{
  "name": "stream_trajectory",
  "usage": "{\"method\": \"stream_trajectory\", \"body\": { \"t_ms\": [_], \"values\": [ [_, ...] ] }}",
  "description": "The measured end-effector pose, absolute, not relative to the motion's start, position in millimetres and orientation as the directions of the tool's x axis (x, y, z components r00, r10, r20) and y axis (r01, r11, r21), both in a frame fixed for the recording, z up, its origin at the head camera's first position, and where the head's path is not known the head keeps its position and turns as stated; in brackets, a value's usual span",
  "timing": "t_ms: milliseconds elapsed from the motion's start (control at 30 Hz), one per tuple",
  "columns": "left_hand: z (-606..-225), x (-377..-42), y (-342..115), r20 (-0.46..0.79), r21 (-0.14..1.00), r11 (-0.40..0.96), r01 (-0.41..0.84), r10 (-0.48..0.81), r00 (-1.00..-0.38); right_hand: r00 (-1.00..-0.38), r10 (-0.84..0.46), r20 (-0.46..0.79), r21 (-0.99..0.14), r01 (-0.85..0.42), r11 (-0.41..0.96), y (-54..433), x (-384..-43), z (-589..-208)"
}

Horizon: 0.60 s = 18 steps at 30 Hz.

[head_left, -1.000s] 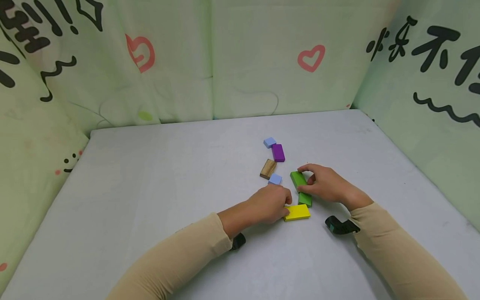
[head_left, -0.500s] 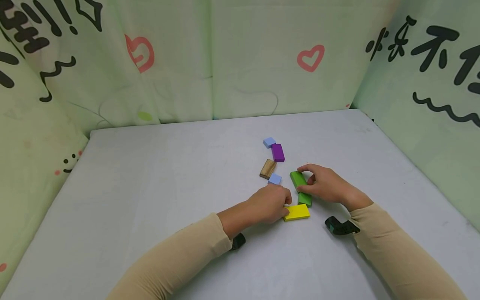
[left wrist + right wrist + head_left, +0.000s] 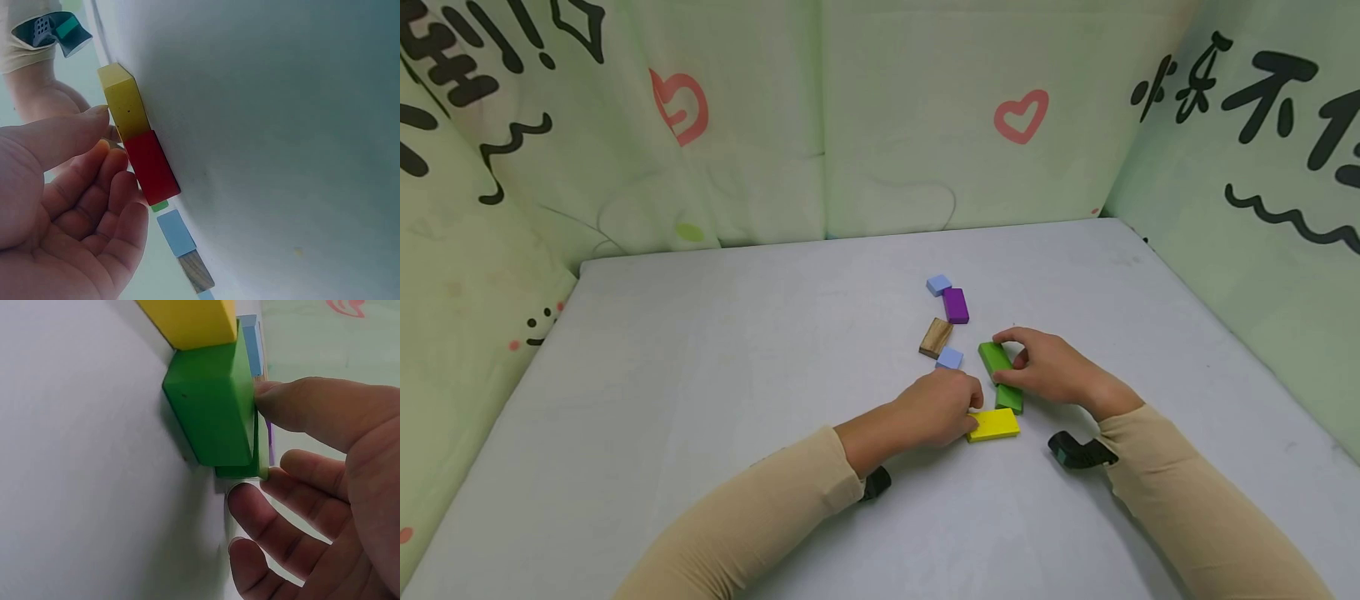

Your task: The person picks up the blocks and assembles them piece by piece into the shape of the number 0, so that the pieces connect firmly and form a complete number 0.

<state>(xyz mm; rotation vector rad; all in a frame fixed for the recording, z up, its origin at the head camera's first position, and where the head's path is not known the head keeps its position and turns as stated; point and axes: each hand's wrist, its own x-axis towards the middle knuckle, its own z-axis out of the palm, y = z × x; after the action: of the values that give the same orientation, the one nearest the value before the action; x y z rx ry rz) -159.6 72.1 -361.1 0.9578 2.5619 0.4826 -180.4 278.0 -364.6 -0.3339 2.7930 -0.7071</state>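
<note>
My left hand (image 3: pixel 936 406) bends over the left end of a yellow block (image 3: pixel 995 425). Its thumb touches the yellow block, with curled fingers beside a red block (image 3: pixel 152 167) that this hand hides in the head view. My right hand (image 3: pixel 1056 371) pinches a long green block (image 3: pixel 992 357) between its thumb at the near end and index finger at the far end. A second green block (image 3: pixel 1008 400) sits between that one and the yellow block. In the right wrist view, the green block (image 3: pixel 206 406) stands against the yellow block (image 3: pixel 194 322).
Behind the left hand are a light blue block (image 3: pixel 950 358) and a wood-grain block (image 3: pixel 936 337). Farther back are a purple block (image 3: pixel 956 306) and another light blue block (image 3: pixel 938 284). A white table (image 3: pixel 715 358) lies beneath everything, with a printed curtain (image 3: pixel 880 117) round it.
The right hand and the long green block shift very slightly left. The left hand and the other blocks keep their places.
</note>
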Motion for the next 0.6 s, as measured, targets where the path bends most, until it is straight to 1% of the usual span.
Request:
{"method": "stream_trajectory", "body": {
  "t_ms": [600],
  "values": [
    [-360.8,-160.3,71.5,-0.21,0.445,0.706,0.551,0.68,-0.702,-0.944,-0.269,-0.191,-0.489,-0.146,0.86,276.1,-180.3,-364.7]
  ]
}}
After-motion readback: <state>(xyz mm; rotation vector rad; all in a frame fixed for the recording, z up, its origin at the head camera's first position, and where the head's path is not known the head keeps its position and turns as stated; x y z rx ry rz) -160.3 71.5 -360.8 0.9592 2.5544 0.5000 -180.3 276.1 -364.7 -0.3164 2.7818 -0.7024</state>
